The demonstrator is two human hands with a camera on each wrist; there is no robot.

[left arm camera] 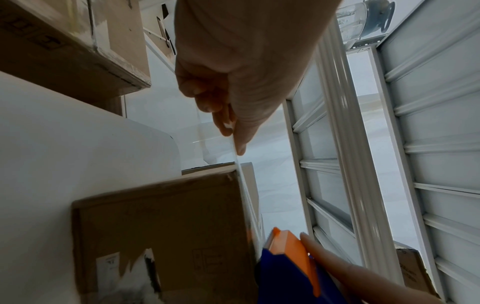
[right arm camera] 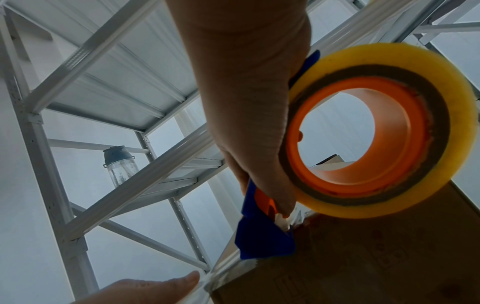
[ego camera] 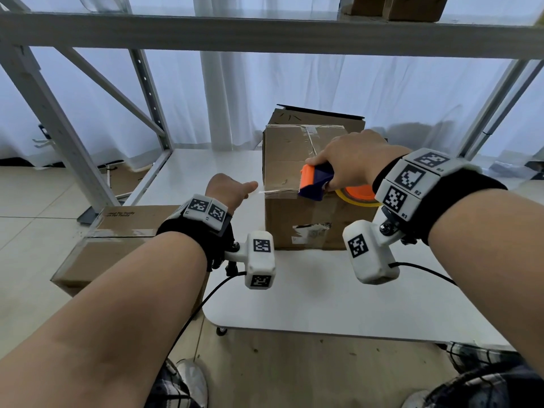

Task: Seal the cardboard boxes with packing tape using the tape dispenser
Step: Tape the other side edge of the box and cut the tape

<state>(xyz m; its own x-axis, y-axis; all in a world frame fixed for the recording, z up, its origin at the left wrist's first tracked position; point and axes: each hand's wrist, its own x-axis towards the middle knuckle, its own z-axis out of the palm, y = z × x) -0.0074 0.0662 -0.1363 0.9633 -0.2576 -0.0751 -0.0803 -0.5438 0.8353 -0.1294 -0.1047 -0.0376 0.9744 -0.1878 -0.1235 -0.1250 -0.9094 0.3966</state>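
Observation:
A brown cardboard box (ego camera: 294, 219) stands on the white table (ego camera: 294, 295), its top flaps crossed by old clear tape. My right hand (ego camera: 350, 160) grips the blue and orange tape dispenser (ego camera: 316, 179) against the box's near top edge; its yellowish tape roll (right arm camera: 384, 131) sits by my palm. A strip of clear tape (ego camera: 272, 192) runs from the dispenser along that edge past the left corner. My left hand (ego camera: 232, 189) pinches the strip's free end (left arm camera: 235, 131) between thumb and fingers, just left of the box.
A second box (ego camera: 321, 116) stands behind the first. A flat taped carton (ego camera: 117, 240) lies at the table's left side. A grey metal shelf frame (ego camera: 73, 148) surrounds the table, with a water bottle (right arm camera: 120, 164) and boxes (ego camera: 412, 5) on the upper shelves.

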